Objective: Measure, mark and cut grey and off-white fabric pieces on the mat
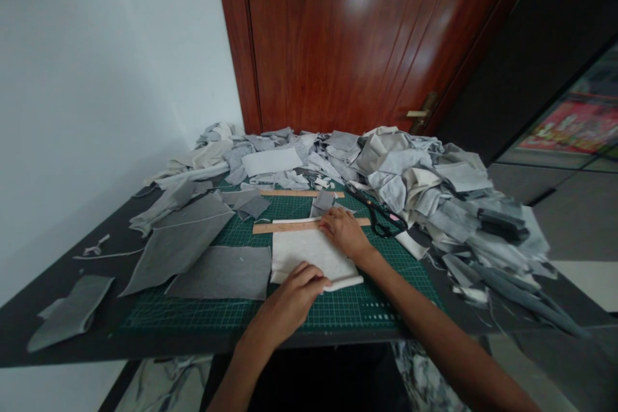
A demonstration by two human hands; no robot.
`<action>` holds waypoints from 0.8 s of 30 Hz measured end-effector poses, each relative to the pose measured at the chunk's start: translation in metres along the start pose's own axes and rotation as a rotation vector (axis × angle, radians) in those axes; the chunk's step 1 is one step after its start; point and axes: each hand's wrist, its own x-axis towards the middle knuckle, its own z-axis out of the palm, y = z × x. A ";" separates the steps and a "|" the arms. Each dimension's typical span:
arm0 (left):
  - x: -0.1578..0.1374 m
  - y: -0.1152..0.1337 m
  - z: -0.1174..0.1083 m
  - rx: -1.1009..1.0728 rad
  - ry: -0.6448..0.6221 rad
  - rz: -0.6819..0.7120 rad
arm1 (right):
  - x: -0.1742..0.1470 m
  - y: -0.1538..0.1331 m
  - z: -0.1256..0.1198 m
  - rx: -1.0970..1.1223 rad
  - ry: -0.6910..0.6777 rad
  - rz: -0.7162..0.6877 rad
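Observation:
A cream piece of cloth (299,251) lies flat on the green cutting mat (212,315). Across its far edge rests a wooden ruler (270,228). My right hand (345,235) is closed at the ruler's right part, fingertips bunched on it and the cloth's edge; its exact grip is partly hidden. At the near edge, which looks rolled or folded over, my left hand (302,286) pinches the cloth between thumb and fingers. Beyond them a second wooden ruler (290,193) lies near small grey scraps (324,201).
Grey cloth pieces (181,241) overlap on the left, with a folded grey piece (74,312) farther out. Black-handled scissors (381,215) lie to the right. Heaped fabric scraps (400,167) line the back and right, before a wooden door (328,38).

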 end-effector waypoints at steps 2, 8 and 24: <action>-0.003 0.001 0.000 -0.003 -0.034 0.038 | -0.011 -0.005 -0.003 -0.040 -0.016 -0.010; -0.011 0.007 -0.001 -0.012 -0.034 0.125 | -0.046 -0.019 -0.005 -0.050 0.011 0.010; -0.019 0.018 -0.006 0.051 -0.084 0.100 | -0.072 -0.015 -0.007 0.197 0.136 0.009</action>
